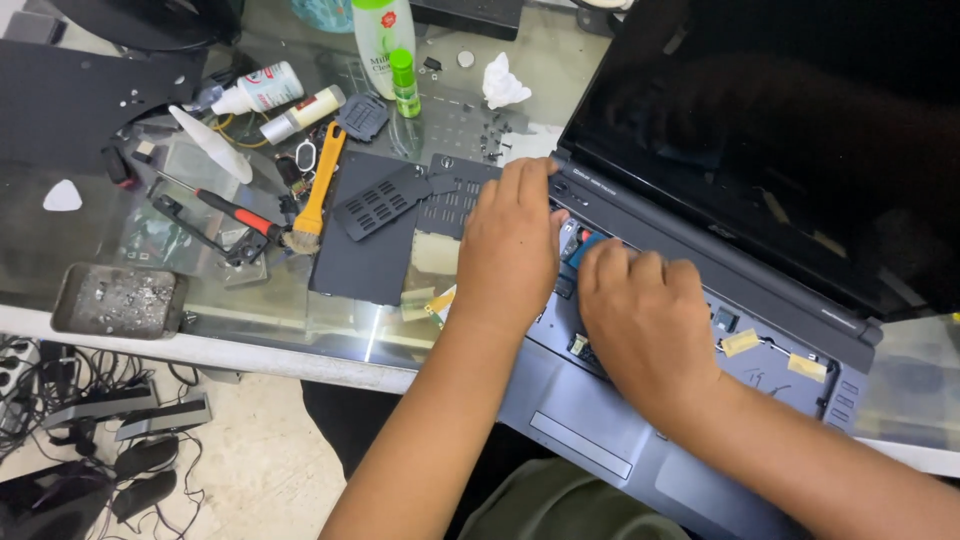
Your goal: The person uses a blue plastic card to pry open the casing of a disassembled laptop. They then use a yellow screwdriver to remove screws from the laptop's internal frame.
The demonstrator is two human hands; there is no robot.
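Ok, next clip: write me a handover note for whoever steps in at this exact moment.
Left hand: fingers flat on the laptop deck near the hinge, holding nothing visible.
Right hand: knuckles up, fingertips down in the bay; any grip is hidden.
Done: keyboard is out, bay exposed with taped spots; black cover panels lie on the glass table.
At hand: red-handled screwdriver and yellow brush, left of the panels.
Left: bay open, panels off.

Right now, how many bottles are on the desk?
3: a tall white bottle with a green cap at the top edge, and two small white bottles, and, lying left of it. Clutter may hide others.
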